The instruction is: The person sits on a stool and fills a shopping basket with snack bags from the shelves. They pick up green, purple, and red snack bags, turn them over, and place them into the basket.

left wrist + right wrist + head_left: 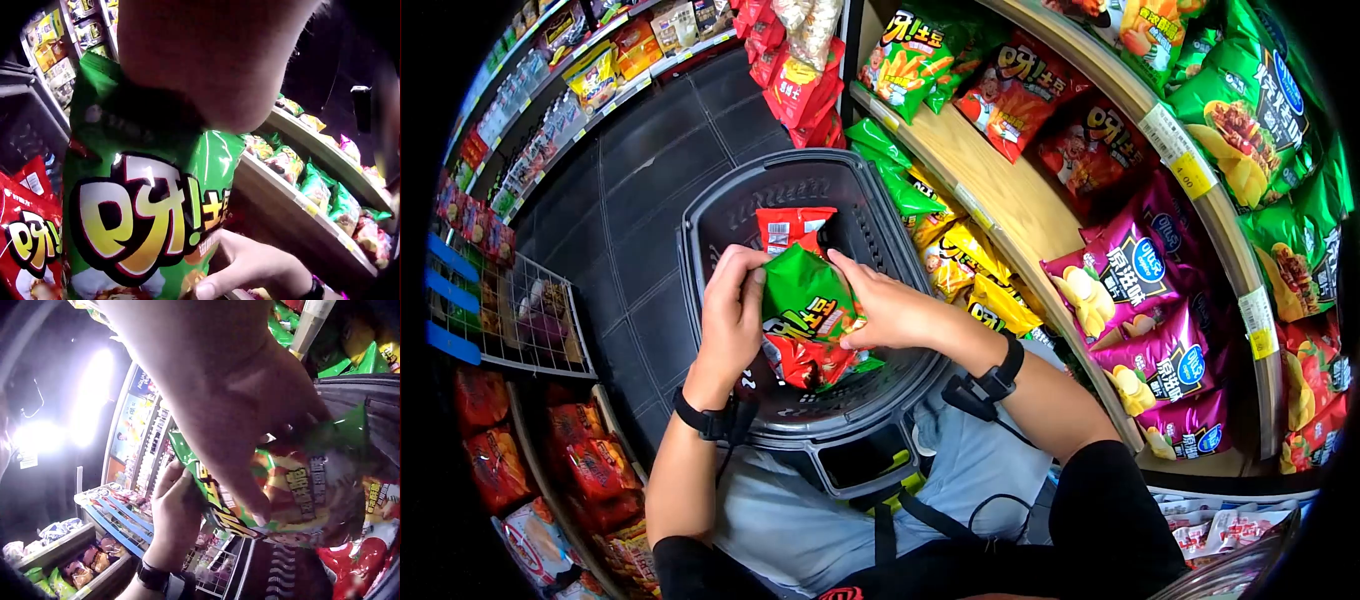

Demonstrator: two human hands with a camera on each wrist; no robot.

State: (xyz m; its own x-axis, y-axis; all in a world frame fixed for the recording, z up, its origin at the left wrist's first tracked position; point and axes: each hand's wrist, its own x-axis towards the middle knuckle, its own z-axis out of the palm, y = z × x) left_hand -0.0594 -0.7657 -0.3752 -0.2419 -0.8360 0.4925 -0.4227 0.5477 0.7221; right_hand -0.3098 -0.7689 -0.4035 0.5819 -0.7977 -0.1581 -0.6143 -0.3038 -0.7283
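A green chip bag [798,285] with large yellow-white lettering is held over the black shopping basket [710,200]. My left hand [733,305] grips its left edge, and my right hand [890,308] grips the right side with the thumb on the front. In the left wrist view the front of the green bag [144,212] fills the middle, with the right hand [256,262] at its lower corner. Red chip bags lie in the basket below; one red bag [795,222] shows behind the green one, another [800,362] in front of it.
Shelves on the right hold red bags [1015,95], purple chip bags [1145,265] and green bags [1245,110]. Yellow bags [965,260] sit on a lower shelf beside the basket. Dark floor tiles [640,190] stretch to the left, with a wire rack [530,310] beyond.
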